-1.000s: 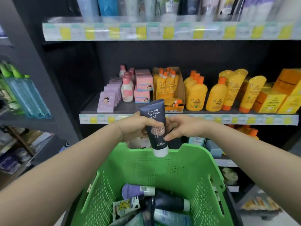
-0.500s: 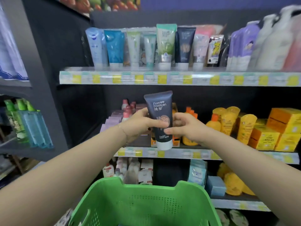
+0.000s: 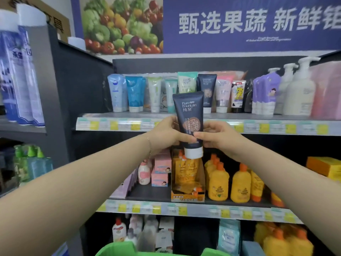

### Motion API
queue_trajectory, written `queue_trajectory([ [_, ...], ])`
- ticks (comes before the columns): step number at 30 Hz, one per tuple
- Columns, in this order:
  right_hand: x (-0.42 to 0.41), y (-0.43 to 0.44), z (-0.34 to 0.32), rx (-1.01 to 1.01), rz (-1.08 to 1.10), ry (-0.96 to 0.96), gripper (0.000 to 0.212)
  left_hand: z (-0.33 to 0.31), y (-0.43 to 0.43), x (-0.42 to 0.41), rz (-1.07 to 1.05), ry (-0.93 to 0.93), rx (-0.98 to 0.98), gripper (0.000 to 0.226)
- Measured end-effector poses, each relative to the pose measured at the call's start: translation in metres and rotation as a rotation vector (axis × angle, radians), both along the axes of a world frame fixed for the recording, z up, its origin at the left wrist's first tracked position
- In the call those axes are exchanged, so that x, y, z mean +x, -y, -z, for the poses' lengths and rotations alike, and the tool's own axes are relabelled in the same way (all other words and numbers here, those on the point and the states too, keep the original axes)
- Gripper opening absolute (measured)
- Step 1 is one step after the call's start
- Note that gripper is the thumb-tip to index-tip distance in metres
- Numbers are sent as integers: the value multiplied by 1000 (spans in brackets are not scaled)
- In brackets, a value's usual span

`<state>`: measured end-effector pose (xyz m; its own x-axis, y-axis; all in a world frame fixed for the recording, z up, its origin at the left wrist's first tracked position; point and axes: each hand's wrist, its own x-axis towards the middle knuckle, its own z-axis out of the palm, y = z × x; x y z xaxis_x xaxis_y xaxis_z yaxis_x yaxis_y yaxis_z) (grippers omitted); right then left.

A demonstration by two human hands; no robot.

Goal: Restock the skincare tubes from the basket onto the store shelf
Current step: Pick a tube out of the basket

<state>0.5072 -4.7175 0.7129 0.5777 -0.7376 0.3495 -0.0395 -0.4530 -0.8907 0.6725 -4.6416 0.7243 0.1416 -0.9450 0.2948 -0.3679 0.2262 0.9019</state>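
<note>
A dark navy skincare tube (image 3: pixel 190 117) with a white cap pointing down is held upright in front of the top shelf (image 3: pixel 258 126). My left hand (image 3: pixel 166 134) grips its left side and my right hand (image 3: pixel 217 136) pinches its right side near the lower end. Behind it, a row of tubes stands cap-down on the top shelf, among them a matching navy tube (image 3: pixel 207 87) and a green tube (image 3: pixel 186 81). Only the rim of the green basket (image 3: pixel 118 249) shows at the bottom edge; its contents are out of view.
White and purple pump bottles (image 3: pixel 295 93) fill the right of the top shelf. The middle shelf holds yellow bottles (image 3: pixel 239 183), an orange display box (image 3: pixel 186 180) and pink boxes (image 3: pixel 162 163). Blue bottles (image 3: pixel 20 74) stand on the neighbouring rack at left.
Both hands have lifted the navy tube from above the basket up to the level of the top shelf. The view tilted upward, so the basket has dropped nearly out of frame.
</note>
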Motion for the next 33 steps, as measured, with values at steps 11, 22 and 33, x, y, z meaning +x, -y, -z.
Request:
queue_trajectory([
  [11,-19,21,-54,-74,144,83,19,-35,38,-28,-71,-128,-165,51],
  [22,-13,65,-92,-70,231,108,35,-72,88,-43,-255,-243,-296,58],
  [33,-6,112,-97,-104,297,129,29,-81,136,-48,-380,-114,-317,43],
])
